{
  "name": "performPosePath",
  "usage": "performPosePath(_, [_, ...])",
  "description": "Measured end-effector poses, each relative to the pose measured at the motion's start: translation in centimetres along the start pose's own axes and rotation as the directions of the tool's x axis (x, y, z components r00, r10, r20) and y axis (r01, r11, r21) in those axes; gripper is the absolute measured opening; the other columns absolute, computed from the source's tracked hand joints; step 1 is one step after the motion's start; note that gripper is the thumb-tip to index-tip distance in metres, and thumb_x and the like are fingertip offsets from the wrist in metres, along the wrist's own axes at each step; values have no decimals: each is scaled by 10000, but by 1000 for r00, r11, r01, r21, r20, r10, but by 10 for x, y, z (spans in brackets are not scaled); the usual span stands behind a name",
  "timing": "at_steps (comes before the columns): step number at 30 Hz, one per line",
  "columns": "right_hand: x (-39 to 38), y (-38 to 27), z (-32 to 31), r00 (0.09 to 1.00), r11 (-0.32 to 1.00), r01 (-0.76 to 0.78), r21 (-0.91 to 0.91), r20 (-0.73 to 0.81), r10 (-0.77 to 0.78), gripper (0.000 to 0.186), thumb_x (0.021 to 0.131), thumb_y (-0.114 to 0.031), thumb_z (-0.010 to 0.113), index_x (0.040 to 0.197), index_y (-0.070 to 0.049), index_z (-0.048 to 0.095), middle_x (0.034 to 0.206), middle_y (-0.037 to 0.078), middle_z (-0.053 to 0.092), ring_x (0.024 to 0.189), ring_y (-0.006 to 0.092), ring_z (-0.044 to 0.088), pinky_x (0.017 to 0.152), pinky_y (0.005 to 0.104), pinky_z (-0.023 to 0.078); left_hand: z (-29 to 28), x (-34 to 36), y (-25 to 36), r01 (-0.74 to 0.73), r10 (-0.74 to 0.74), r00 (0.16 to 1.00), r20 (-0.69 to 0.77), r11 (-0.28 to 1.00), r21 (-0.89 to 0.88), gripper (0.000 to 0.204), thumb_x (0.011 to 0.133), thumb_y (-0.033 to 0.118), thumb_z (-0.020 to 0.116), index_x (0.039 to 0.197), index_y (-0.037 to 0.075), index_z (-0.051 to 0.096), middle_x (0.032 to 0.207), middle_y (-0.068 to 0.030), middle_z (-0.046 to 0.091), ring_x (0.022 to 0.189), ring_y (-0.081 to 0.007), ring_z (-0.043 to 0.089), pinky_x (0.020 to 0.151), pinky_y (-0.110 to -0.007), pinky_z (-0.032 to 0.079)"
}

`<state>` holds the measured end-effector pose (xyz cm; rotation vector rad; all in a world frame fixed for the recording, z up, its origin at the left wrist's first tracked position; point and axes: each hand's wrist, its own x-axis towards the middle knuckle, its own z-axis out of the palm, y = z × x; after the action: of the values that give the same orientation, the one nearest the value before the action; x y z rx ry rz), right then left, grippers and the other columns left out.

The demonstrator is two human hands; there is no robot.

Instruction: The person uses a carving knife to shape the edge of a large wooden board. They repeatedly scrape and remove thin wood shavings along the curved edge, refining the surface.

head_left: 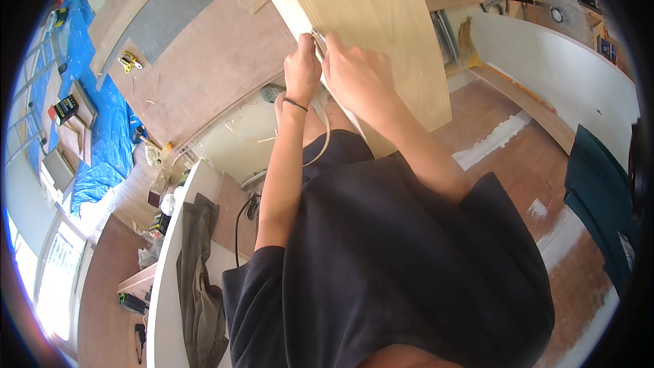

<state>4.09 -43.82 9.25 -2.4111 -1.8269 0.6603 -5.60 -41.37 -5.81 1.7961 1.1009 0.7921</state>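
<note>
A pale wood-grain board (pixel 381 20) with a light edge rises in front of me. My left hand (pixel 302 65) is closed at its left edge, with what it grips hidden by the fingers. My right hand (pixel 351 71) is closed beside it at the same edge; a small metallic bit shows near its fingertips, too small to name. A thin cream strip (pixel 325 143) hangs in a loop below my hands. A dark band circles my left wrist.
Brown panels (pixel 225 41) at upper left hold yellow pliers (pixel 129 63). A blue tarp (pixel 109 136) carries boxes and boards at far left. White curved panels (pixel 552 61) stand right, beside a fan (pixel 555 10). Grey fabric (pixel 197 266) drapes lower left; dark green cloth (pixel 593 197) lies right.
</note>
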Motion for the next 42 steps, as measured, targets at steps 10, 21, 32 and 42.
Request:
performPosePath(10, [-7, -3, 1, 1000, 1000, -17, -14, 3, 17, 223, 880, -185, 565, 998, -1, 519, 540, 124, 592, 494, 302, 624, 442, 409, 482, 3, 5, -1, 3, -3, 1000, -3, 1000, 19, 167, 851, -22, 528, 980, 45, 445, 593, -205, 533, 523, -399, 556, 429, -438, 414])
performPosePath(21, [-22, 3, 18, 990, 993, -35, 108, -133, 49, 179, 917, -178, 526, 1009, -28, 493, 547, 95, 576, 461, 291, 583, 418, 420, 428, -3, 6, 6, 27, -30, 999, 33, 996, 84, 163, 872, -6, 505, 1023, 33, 460, 629, -228, 567, 564, -424, 574, 443, -462, 432])
performPosePath(32, [-12, 2, 12, 997, 996, -55, 71, -59, 59, 208, 912, -186, 538, 1047, -28, 520, 587, 110, 613, 493, 299, 608, 435, 409, 458, -3, 6, 9, 66, -68, 995, 68, 997, 31, 177, 865, 32, 544, 1008, 30, 440, 659, -221, 585, 593, -433, 578, 457, -465, 435])
performPosePath(42, [-12, 0, 13, 996, 997, -54, 56, -66, 58, 204, 907, -189, 551, 1021, -22, 524, 590, 117, 617, 499, 300, 617, 433, 408, 464, -3, 4, 9, 67, -68, 996, 60, 998, 9, 155, 880, 32, 529, 1007, 34, 441, 669, -220, 589, 595, -440, 576, 459, -467, 432])
